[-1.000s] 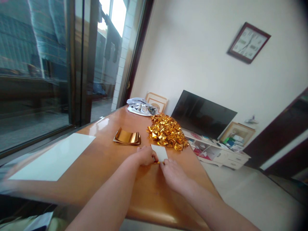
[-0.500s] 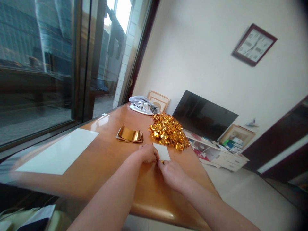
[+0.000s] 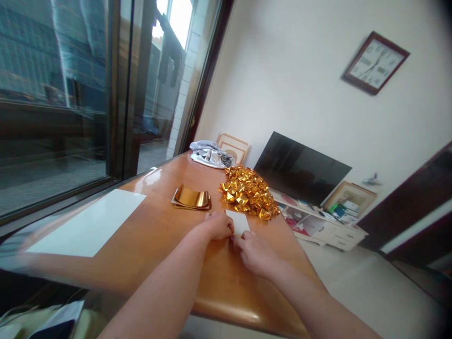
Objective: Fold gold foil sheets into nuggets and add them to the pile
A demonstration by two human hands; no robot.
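A small white sheet of paper (image 3: 238,221) lies on the wooden table, a thin strip of gold showing at its near edge. Curled over its near left corner, my left hand (image 3: 219,225) has thumb and fingers closed on the edge. My right hand (image 3: 254,252) is on the near edge from the right, its index finger pointing in beside the left fingertips and the other fingers bent. Just beyond the sheet is a heap of folded gold foil pieces (image 3: 247,190). To the left sits a stack of curved gold foil sheets (image 3: 192,197).
A large white sheet (image 3: 92,223) covers part of the table's left side. Silvery cloth or plastic (image 3: 210,154) lies at the far end near a leaning frame (image 3: 233,147). Beyond stand a television (image 3: 300,165) and a low white cabinet (image 3: 328,231).
My right index finger has straightened along the sheet's near edge, and the right hand has shifted slightly. Less gold shows at that edge. My left hand stays nearly in place.
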